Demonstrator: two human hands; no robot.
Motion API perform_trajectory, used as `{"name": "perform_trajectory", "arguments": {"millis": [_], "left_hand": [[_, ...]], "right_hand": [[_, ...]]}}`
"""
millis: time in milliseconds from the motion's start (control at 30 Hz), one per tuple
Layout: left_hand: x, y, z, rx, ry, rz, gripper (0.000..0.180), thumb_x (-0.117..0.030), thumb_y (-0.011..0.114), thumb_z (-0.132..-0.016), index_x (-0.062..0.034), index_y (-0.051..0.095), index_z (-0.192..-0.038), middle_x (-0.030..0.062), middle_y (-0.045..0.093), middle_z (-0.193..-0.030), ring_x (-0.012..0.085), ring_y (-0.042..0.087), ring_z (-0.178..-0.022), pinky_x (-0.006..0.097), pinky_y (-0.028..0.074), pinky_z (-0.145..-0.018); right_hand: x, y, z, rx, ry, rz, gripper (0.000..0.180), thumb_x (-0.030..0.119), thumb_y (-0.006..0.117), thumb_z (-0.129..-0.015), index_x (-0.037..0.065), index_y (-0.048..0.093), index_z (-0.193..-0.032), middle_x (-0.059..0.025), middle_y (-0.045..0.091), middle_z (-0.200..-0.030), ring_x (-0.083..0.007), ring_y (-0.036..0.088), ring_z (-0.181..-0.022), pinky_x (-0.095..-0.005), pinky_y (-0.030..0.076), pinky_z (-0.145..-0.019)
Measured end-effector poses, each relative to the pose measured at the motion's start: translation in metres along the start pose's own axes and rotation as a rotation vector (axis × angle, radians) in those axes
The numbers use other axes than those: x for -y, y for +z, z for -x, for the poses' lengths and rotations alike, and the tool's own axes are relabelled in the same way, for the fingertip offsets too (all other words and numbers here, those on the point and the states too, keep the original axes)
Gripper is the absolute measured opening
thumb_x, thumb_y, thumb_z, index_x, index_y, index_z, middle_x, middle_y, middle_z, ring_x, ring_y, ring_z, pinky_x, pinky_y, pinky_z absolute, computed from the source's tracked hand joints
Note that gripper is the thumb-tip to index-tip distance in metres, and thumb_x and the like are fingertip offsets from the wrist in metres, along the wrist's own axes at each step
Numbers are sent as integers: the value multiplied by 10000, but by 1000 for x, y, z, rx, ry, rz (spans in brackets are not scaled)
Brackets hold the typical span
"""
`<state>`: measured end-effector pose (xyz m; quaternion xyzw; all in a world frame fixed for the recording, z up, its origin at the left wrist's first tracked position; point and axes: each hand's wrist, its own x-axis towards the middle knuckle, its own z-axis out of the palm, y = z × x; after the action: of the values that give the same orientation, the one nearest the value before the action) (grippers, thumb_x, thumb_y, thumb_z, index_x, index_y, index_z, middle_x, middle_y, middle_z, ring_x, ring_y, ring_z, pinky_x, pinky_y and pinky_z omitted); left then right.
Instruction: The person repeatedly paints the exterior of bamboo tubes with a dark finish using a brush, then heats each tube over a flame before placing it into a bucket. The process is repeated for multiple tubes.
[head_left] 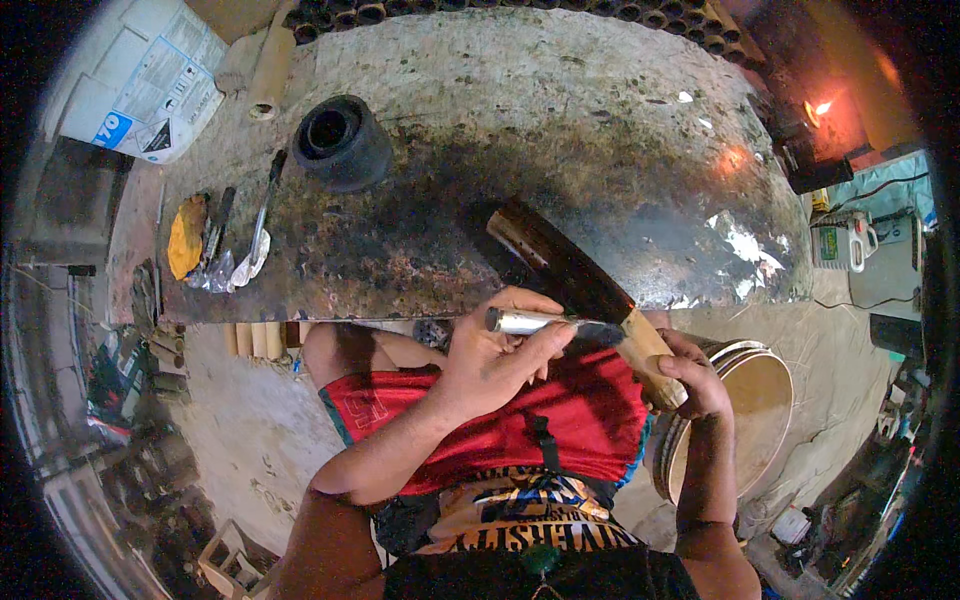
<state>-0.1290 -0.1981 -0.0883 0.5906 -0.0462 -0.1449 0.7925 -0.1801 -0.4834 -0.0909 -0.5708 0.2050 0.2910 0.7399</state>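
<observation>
My left hand (505, 350) is closed around the silver handle of a brush (522, 321). Its dark bristle end meets the side of a bamboo tube (565, 262), close to where the dark coating stops. Most of this tube is glossy dark brown; the near end is bare, pale tan. My right hand (695, 375) grips that bare end, thumb on top. Slanting up and to the left, the tube's dark end reaches over the stained table (440, 230). A thick-walled black pot (345, 145) stands farther back on the left.
Left on the table lie a yellow lump (187, 238) and a long-handled tool (262, 222) on crumpled foil. A white jug (145, 85) stands beyond them. Several dark tubes (500, 5) line the back. A small flame (822, 107) burns at far right. A round drum (755, 410) stands by my right arm.
</observation>
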Motion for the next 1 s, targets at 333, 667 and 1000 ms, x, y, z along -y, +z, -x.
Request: {"name": "perform_trajectory", "arguments": {"millis": [333, 667, 1000], "left_hand": [[-25, -92, -64, -430, 138, -183, 246, -224, 700, -912, -25, 613, -1029, 81, 649, -731, 94, 587, -533, 224, 475, -467], [11, 1, -8, 48, -43, -23, 200, -157, 699, -916, -50, 602, -1056, 24, 647, -770, 64, 588, -601, 218, 459, -501], [-25, -85, -82, -398, 150, -164, 238, -209, 709, -904, -29, 619, -1030, 73, 651, -732, 89, 594, -543, 229, 475, -452]], "right_hand": [[-13, -6, -4, -83, -32, 29, 663, 314, 711, -773, -34, 501, -1296, -123, 665, -949, -211, 656, -768, -303, 519, -634], [-10, -13, -6, -59, 27, 27, 626, 342, 670, -774, -31, 519, -1254, -103, 643, -889, -183, 613, -639, -303, 502, -534], [-14, -14, -5, -77, -66, 50, 611, 218, 729, -800, -9, 518, -1327, -85, 633, -1136, -190, 599, -998, -283, 483, -838]]}}
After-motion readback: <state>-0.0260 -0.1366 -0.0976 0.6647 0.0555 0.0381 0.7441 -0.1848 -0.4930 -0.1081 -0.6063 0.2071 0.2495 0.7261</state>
